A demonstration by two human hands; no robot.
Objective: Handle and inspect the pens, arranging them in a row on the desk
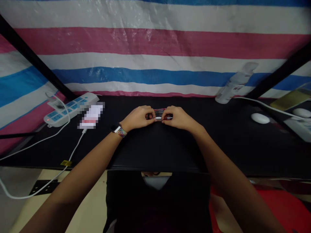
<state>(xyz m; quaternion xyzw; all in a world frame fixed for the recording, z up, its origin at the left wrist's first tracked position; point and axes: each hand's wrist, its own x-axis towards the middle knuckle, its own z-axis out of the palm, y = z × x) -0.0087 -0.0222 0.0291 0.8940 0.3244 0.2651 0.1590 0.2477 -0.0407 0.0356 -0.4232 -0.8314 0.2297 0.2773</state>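
Right of the power strip (73, 106), your left hand (139, 117) and right hand (178, 118) pinch a row of pens (159, 112), apparently aligning them, which calls for even pressure.

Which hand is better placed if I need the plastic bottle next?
Right, probably: the right hand is nearer the plastic bottle, which stands on that side. The left hand is farther off; both hold the pens.

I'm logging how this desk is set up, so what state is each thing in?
Pens, side by side, held between both hands
Left hand, pinched on them
Right hand, pinched on them
Watch, strapped on
Power strip, red light on
Phone, screen lit, plugged in
Bottle, standing
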